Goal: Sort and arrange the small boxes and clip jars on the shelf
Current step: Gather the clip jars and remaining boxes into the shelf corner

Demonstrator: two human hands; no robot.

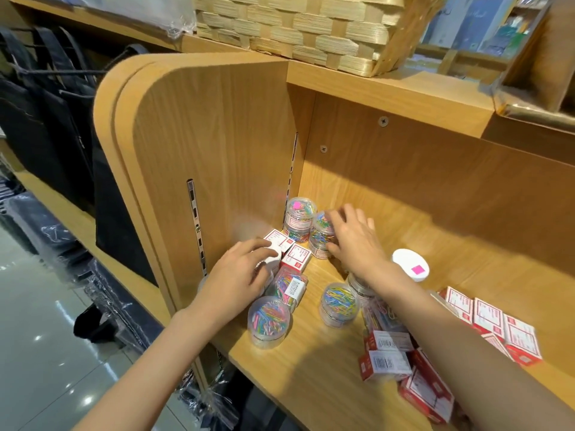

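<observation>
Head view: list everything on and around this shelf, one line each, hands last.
clip jars: at least five, clear, multicoloured clips, shelf's left half
white-lidded jar: one, pink sticker on lid, right of the right wrist
small boxes: many, red and white, right front, two more by the left hand
shelf: one, light wood
woven basket: one, tan, on top
dark bags: several, black, hanging left
left hand: on a white object at back left
right hand: round a rear clip jar
</observation>
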